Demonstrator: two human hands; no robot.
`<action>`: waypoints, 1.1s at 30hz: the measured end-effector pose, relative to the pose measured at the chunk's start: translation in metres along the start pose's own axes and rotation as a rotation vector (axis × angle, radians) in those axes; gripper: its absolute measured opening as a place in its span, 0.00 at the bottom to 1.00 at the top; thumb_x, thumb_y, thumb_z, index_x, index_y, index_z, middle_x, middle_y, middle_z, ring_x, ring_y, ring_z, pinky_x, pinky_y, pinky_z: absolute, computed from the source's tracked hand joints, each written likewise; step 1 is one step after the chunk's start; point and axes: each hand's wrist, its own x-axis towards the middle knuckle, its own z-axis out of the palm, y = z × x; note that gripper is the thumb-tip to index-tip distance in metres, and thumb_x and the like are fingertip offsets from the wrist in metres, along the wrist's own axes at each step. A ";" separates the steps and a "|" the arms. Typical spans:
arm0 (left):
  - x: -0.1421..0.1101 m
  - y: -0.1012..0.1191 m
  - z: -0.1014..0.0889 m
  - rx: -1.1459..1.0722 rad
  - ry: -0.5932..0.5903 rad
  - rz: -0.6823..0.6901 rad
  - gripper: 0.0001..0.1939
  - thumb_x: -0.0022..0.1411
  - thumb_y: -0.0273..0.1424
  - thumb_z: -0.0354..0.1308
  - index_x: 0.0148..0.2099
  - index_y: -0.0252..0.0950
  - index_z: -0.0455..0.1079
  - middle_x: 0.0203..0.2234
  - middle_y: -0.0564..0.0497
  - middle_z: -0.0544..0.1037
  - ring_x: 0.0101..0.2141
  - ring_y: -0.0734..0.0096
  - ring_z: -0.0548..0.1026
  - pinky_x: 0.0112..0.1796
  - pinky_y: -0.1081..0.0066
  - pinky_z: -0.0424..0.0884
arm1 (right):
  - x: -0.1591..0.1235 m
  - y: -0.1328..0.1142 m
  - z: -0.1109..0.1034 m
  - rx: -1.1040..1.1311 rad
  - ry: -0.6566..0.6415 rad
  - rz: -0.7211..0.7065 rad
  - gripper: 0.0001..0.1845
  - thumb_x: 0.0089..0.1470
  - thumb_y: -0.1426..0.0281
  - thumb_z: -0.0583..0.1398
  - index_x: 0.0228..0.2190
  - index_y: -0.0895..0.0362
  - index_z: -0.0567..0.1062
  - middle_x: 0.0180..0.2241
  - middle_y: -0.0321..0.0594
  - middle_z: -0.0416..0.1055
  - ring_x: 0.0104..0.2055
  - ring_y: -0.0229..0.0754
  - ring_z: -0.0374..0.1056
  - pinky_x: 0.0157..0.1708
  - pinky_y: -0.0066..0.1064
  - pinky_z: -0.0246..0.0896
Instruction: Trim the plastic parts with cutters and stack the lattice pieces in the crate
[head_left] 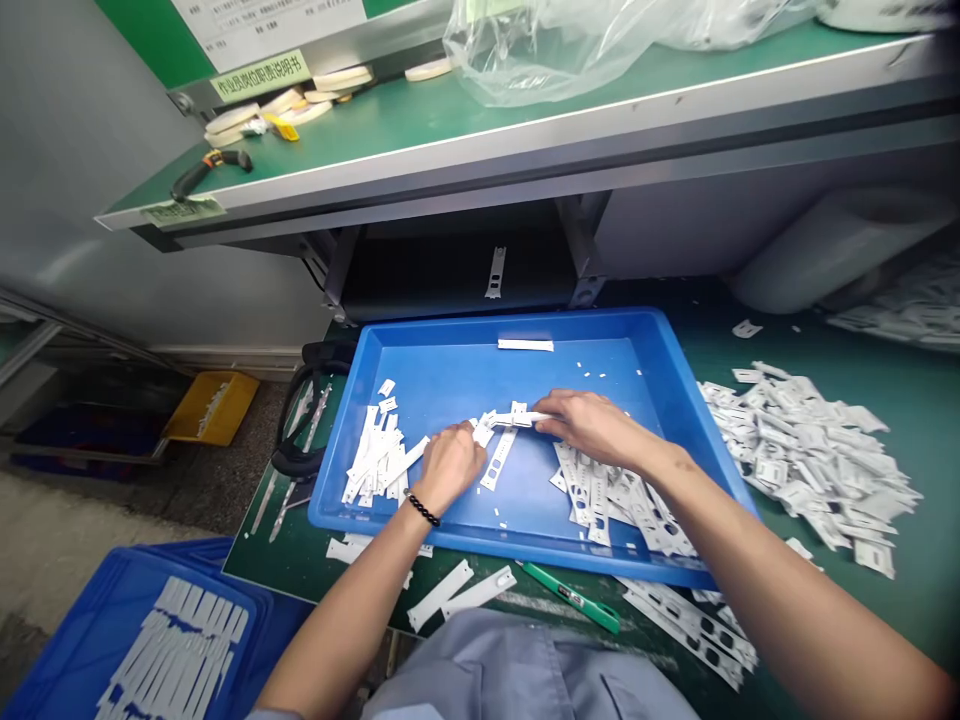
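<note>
Over the middle of a blue tray point(480, 545), both hands work on white plastic parts. My right hand point(592, 425) pinches the right end of a white plastic strip point(525, 419). My left hand point(454, 462), with a black bead bracelet at the wrist, is closed at small white pieces by the strip's left end; its fingertips are partly hidden. A slotted white strip point(498, 460) lies below, between the hands. Left in the tray is a heap of white strips point(375, 465); slotted strips point(596, 495) lie under my right forearm.
A big pile of small white parts point(806, 450) lies right of the tray. A green pen point(574, 598) rests at its front edge. Behind stands a black conveyor belt point(435, 270), below an overhead shelf point(525, 130). Stacked blue trays point(82, 620) sit at lower left.
</note>
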 end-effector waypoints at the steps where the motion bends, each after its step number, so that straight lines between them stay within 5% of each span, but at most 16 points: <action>1: -0.003 -0.007 -0.007 -0.051 -0.018 -0.033 0.13 0.62 0.31 0.48 0.45 0.33 0.70 0.35 0.41 0.79 0.35 0.58 0.78 0.35 0.66 0.69 | 0.000 -0.006 0.000 -0.010 -0.002 -0.017 0.17 0.62 0.63 0.52 0.47 0.55 0.73 0.47 0.44 0.72 0.47 0.48 0.68 0.44 0.37 0.62; 4: -0.017 -0.043 -0.037 -0.157 -0.005 -0.187 0.16 0.64 0.35 0.47 0.48 0.35 0.69 0.33 0.44 0.80 0.31 0.61 0.78 0.31 0.69 0.68 | 0.009 -0.036 0.009 -0.050 -0.029 -0.111 0.15 0.63 0.65 0.52 0.44 0.55 0.75 0.43 0.44 0.72 0.43 0.45 0.69 0.43 0.35 0.62; 7: -0.036 -0.087 -0.060 0.003 0.074 -0.334 0.20 0.64 0.37 0.45 0.51 0.33 0.69 0.37 0.40 0.79 0.37 0.56 0.78 0.34 0.67 0.69 | 0.029 -0.086 0.034 -0.120 -0.101 -0.282 0.11 0.61 0.69 0.54 0.37 0.56 0.77 0.38 0.44 0.72 0.41 0.44 0.69 0.47 0.38 0.60; 10: -0.049 -0.118 -0.064 0.193 0.092 -0.363 0.21 0.64 0.36 0.43 0.52 0.31 0.69 0.41 0.36 0.77 0.42 0.50 0.76 0.40 0.62 0.70 | 0.052 -0.133 0.062 -0.184 -0.099 -0.502 0.10 0.60 0.72 0.54 0.37 0.58 0.76 0.40 0.46 0.71 0.46 0.48 0.66 0.48 0.43 0.60; 13: -0.057 -0.121 -0.055 0.197 0.235 -0.291 0.23 0.65 0.34 0.43 0.57 0.30 0.66 0.48 0.36 0.72 0.47 0.51 0.73 0.46 0.61 0.69 | 0.060 -0.148 0.073 -0.174 0.021 -0.590 0.12 0.59 0.75 0.53 0.41 0.59 0.75 0.44 0.48 0.68 0.48 0.49 0.63 0.48 0.43 0.59; 16: -0.056 -0.099 -0.047 0.007 0.263 -0.082 0.23 0.66 0.35 0.43 0.60 0.32 0.62 0.52 0.39 0.68 0.49 0.57 0.71 0.49 0.63 0.68 | 0.045 -0.124 0.069 -0.214 0.003 -0.458 0.10 0.58 0.77 0.54 0.38 0.61 0.75 0.41 0.48 0.69 0.44 0.47 0.64 0.46 0.39 0.61; 21: -0.019 -0.053 -0.029 -0.106 -0.030 0.264 0.35 0.60 0.33 0.57 0.67 0.41 0.51 0.53 0.41 0.64 0.50 0.54 0.69 0.49 0.61 0.68 | 0.015 -0.066 0.066 -0.412 -0.064 -0.343 0.12 0.59 0.77 0.52 0.39 0.61 0.74 0.40 0.49 0.70 0.44 0.49 0.64 0.44 0.41 0.61; 24: 0.010 -0.035 -0.019 -0.045 -0.160 0.296 0.45 0.53 0.29 0.64 0.69 0.44 0.46 0.52 0.40 0.63 0.49 0.51 0.69 0.48 0.59 0.68 | 0.002 -0.057 0.067 -0.448 -0.100 -0.353 0.13 0.60 0.76 0.50 0.39 0.60 0.75 0.40 0.49 0.69 0.44 0.50 0.64 0.43 0.42 0.61; 29: 0.038 -0.019 -0.014 -0.050 -0.270 0.287 0.42 0.58 0.31 0.59 0.70 0.45 0.42 0.50 0.41 0.62 0.44 0.58 0.71 0.46 0.64 0.68 | -0.014 -0.049 0.040 -0.300 -0.302 -0.345 0.13 0.55 0.80 0.52 0.33 0.59 0.76 0.38 0.47 0.71 0.41 0.46 0.66 0.40 0.34 0.61; 33: 0.046 -0.006 0.000 0.032 -0.114 0.291 0.37 0.62 0.45 0.53 0.69 0.44 0.45 0.47 0.41 0.62 0.47 0.52 0.68 0.47 0.59 0.66 | 0.015 -0.015 0.009 -0.230 -0.065 -0.001 0.20 0.56 0.81 0.49 0.46 0.58 0.73 0.45 0.47 0.69 0.41 0.43 0.67 0.40 0.31 0.60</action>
